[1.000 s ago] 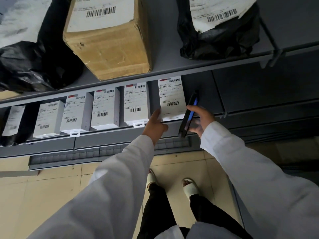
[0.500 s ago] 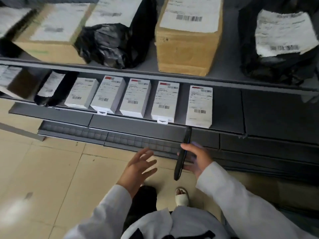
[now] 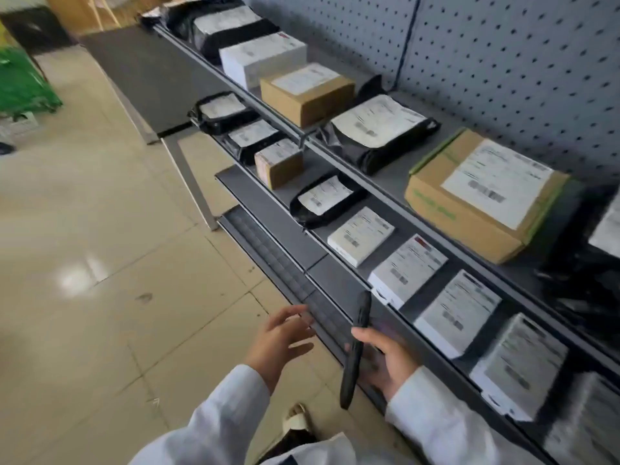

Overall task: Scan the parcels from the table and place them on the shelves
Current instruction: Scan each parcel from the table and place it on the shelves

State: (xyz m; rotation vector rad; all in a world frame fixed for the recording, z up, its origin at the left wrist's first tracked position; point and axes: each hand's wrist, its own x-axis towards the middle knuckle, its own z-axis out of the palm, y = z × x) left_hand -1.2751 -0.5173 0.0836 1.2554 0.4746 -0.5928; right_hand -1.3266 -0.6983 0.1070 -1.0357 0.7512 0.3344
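Note:
My right hand [image 3: 385, 360] grips a black handheld scanner [image 3: 356, 350] edge-on, just in front of the lower shelf's front rail [image 3: 335, 290]. My left hand [image 3: 280, 340] hovers beside it with fingers spread and holds nothing. Several white boxes with labels, such as one white box [image 3: 360, 234], lie in a row on the lower shelf. On the upper shelf [image 3: 396, 182] sit a cardboard box [image 3: 479, 196], a black bag parcel [image 3: 375, 132] and a smaller cardboard box [image 3: 307, 94].
A pegboard wall [image 3: 503, 62] backs the shelves. Tiled floor [image 3: 84, 263] spreads to the left. A green crate [image 3: 20, 85] stands at the far left. A dark table [image 3: 134, 68] extends beyond the shelf's far end. My sandalled foot [image 3: 297, 419] shows below.
My left hand let go of the last white box on the lower shelf and drew back. Both hands dropped below the shelf front. My view swung left along the shelves.

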